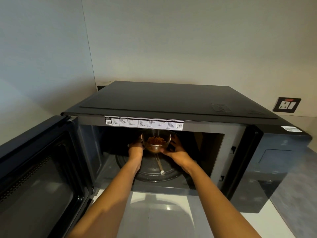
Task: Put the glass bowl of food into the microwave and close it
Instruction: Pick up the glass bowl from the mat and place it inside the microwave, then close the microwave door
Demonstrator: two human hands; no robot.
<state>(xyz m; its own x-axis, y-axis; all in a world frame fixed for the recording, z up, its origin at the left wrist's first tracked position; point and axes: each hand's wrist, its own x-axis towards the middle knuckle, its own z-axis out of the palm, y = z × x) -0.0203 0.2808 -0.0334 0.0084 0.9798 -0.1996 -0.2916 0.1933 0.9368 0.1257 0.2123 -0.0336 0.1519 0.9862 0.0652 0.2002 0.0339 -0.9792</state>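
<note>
A black microwave point(154, 100) stands on the counter with its door point(34, 169) swung wide open to the left. Both my arms reach into its cavity. A small clear glass bowl point(156, 141) with brown-orange food in it is held between my hands, just above the back of the round glass turntable point(154, 170). My left hand point(135, 148) grips the bowl's left side and my right hand point(176, 148) cups its right side. Whether the bowl touches the turntable I cannot tell.
A white label strip point(144, 122) runs along the top of the microwave's opening. The control panel side point(274, 160) is to the right. A wall socket point(286, 104) sits on the wall at the right. A white counter point(154, 212) lies below the opening.
</note>
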